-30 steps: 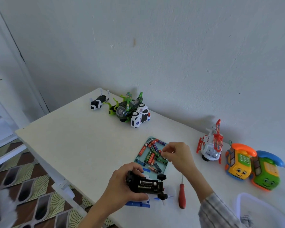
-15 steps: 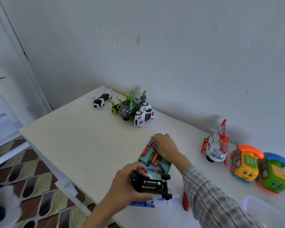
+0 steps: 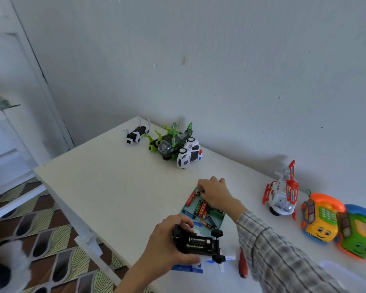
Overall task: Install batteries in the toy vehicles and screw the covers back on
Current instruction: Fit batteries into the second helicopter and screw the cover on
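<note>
Right hand (image 3: 215, 192) pinches a light, slippery red cylindrical battery (image 3: 192, 197) (grip mid-barrel) in the teal tray (image 3: 221, 224); left hand (image 3: 167, 244) grips the upturned black toy car (image 3: 195, 243).

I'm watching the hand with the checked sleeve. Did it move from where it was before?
Yes. The right hand has reached away from the person, from the tray's near right side to its far end, over the batteries.

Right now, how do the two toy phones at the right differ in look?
The nearer-left toy phone has a yellow body and an orange handset; the other toy phone has a green body and a blue handset. The yellow one stands farther from the table's near edge. Both have orange bases and smiling faces.
</note>
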Available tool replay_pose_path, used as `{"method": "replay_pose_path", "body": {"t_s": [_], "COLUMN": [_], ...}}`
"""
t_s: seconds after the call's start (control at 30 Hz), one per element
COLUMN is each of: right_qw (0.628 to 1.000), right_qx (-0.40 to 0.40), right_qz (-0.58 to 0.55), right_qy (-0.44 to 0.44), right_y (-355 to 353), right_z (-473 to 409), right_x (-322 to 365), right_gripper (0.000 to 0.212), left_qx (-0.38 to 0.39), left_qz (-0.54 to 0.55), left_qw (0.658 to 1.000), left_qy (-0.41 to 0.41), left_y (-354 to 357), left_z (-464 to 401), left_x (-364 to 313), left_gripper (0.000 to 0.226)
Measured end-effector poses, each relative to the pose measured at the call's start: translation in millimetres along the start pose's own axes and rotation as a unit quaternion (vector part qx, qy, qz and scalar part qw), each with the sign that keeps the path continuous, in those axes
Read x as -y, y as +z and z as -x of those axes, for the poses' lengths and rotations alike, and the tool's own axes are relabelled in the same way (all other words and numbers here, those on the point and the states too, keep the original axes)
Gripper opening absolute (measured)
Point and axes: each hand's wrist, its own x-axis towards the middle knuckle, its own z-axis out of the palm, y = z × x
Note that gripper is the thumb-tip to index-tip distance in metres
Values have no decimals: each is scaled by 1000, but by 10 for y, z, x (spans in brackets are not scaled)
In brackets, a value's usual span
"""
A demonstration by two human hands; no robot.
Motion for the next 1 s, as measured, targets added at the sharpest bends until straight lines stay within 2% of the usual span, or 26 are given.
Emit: {"method": "replay_pose_path", "body": {"t_s": [0.13, 0.27, 0.33, 0.43, 0.53, 0.6, 0.73, 0.8, 0.87, 1.0], "right_qw": [999, 998, 1000, 990, 960, 932, 849, 827, 837, 903], "right_qx": [21, 24, 1, -68, -124, -135, -106, -93, -92, -101], "right_qz": [43, 57, 18, -121, -252, -336, -517, -553, -539, -417], "right_qy": [-13, -12, -12, -7, 11, 26, 30, 30, 30, -3], "right_y": [64, 83, 34, -121, -331, -453, -571, -584, -555, -425], "right_z": [-10, -23, 9, 132, 372, 584, 1047, 1252, 1402, 1517], "right_x": [-11, -13, -16, 32, 160, 256, 440, 530, 612, 718], "right_gripper": [26, 22, 20, 18, 8, 10, 12, 11, 11, 10], "left_qx": [-2, -5, -5, -6, -9, -10, -16, -16, -14, -9], "left_qz": [-4, -11, -12, -10, -3, 3, 15, 23, 30, 35], "left_qw": [1000, 1000, 1000, 1000, 1000, 1000, 1000, 1000, 999, 999], "left_qy": [4, 4, 6, 5, 5, 3, 5, 6, 8, 7], "left_y": [-6, 3, 7, 6, 9, 15, 22, 16, 10, -6], "left_z": [-3, 8, 21, 23, 22, 22, 22, 15, 1, -11], "left_x": [-21, -14, -9, -22, -34, -38, -36, -56, -75, -87], "left_gripper": [61, 64, 64, 64, 63, 64, 63, 62, 61, 69]}}
